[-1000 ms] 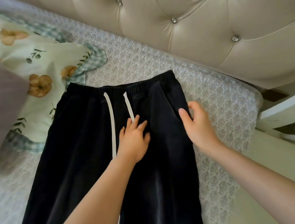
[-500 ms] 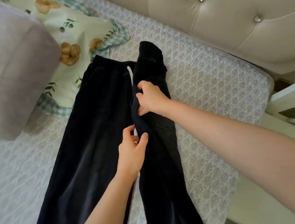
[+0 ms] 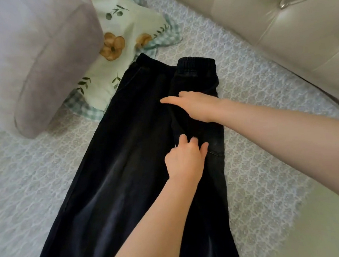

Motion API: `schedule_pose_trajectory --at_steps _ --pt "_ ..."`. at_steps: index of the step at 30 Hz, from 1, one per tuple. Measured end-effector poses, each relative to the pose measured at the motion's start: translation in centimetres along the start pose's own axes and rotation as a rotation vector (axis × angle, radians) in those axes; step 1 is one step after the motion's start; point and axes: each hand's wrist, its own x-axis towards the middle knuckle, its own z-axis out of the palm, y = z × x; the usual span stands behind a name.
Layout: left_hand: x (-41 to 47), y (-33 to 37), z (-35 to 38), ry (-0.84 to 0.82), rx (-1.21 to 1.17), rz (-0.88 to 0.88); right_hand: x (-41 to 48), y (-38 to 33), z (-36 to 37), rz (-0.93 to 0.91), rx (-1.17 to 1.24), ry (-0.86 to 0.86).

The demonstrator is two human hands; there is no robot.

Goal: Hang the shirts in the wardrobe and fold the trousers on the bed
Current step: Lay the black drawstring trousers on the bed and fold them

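Trousers (image 3: 127, 172) half-folded lengthwise on bed (image 3: 36, 179), right hand (image 3: 197, 106) flat on them, left hand (image 3: 184, 161) on fold, grip unclear

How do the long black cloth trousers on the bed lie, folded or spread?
Partly folded lengthwise: the black trousers have their right half turned over onto the left.

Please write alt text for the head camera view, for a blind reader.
Dark trousers lie on a bed, partly folded lengthwise: the right hand lies flat on the folded-over side, the left hand touches the fabric just below it. A floral pillow lies at upper left.
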Motion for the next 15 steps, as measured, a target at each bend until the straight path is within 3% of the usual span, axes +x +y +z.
schedule_pose_trajectory --at_steps 4,7,12,15 --pt "-0.1 -1.3 0.7 -0.151 -0.049 -0.187 0.5 0.1 0.3 -0.067 -0.113 0.066" --pt "-1.5 -3.7 0.3 -0.152 -0.189 -0.284 0.2 -0.8 0.6 -0.079 -0.075 0.156" --pt "-3.1 -6.4 -1.6 -0.019 -0.421 -0.129 0.8 -2.5 0.0 -0.031 0.026 0.253" --pt "-2.7 -9.2 -3.2 -0.082 -0.789 -0.214 1.9 -3.5 -0.4 -0.044 0.013 0.24"
